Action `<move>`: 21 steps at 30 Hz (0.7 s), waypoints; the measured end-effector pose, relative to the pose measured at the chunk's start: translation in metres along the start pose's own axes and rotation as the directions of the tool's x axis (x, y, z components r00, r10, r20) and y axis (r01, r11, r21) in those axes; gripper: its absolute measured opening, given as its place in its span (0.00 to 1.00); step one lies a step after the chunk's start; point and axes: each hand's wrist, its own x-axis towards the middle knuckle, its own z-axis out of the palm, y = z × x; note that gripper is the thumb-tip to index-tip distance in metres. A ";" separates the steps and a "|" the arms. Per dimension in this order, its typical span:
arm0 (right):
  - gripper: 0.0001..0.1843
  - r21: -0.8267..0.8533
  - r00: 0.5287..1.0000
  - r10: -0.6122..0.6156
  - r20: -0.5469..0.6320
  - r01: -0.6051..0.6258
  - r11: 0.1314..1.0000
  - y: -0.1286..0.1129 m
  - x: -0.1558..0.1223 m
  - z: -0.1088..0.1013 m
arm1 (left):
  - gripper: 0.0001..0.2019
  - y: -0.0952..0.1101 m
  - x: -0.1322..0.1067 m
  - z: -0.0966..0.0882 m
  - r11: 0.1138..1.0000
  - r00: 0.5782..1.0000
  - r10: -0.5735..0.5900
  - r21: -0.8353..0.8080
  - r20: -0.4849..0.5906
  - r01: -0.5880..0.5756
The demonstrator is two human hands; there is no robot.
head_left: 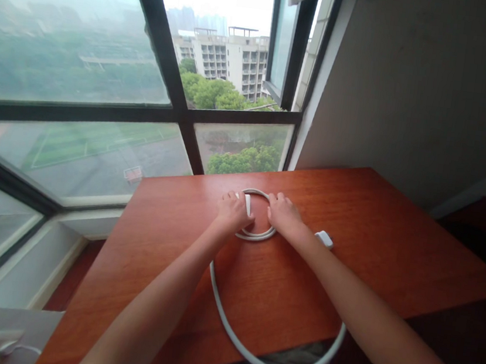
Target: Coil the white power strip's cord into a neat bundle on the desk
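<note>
A white cable [255, 237] is looped into a small coil on the wooden table, with my hands on opposite sides of it. My left hand [231, 211] is closed on the left side of the coil, beside a white plug-like piece [247, 202] partly hidden by the fingers. Across the loop, my right hand [282, 211] has its fingers curled round the coil's right side. A long slack stretch of the cable bows past the front table edge and passes under my right forearm. Just beyond that forearm lies a small white block [324, 239], partly covered.
The reddish-brown table [168, 214] stands against large dark-framed windows [101, 111], with one pane swung open. A grey wall [414, 85] rises at the right. Low at the left, a wall socket [1, 347] has a white plug in it.
</note>
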 end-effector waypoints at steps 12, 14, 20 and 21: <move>0.14 0.210 0.888 -0.447 0.107 0.419 0.883 -0.097 -0.165 -0.006 | 0.38 -0.018 0.019 -0.007 0.998 0.990 -0.058 -0.026 0.131 0.062; 0.10 0.220 0.888 -0.442 0.127 0.409 0.886 -0.093 -0.165 -0.004 | 0.38 -0.024 0.024 -0.006 0.995 0.983 -0.083 -0.037 0.165 0.090; 0.11 0.196 0.912 -0.353 0.207 0.315 0.929 -0.053 -0.154 -0.005 | 0.34 -0.037 0.023 -0.008 0.981 0.982 -0.117 -0.140 0.148 0.138; 0.10 0.187 0.919 -0.337 0.206 0.301 0.935 -0.045 -0.152 -0.004 | 0.34 -0.038 0.020 -0.009 0.974 0.984 -0.123 -0.174 0.131 0.145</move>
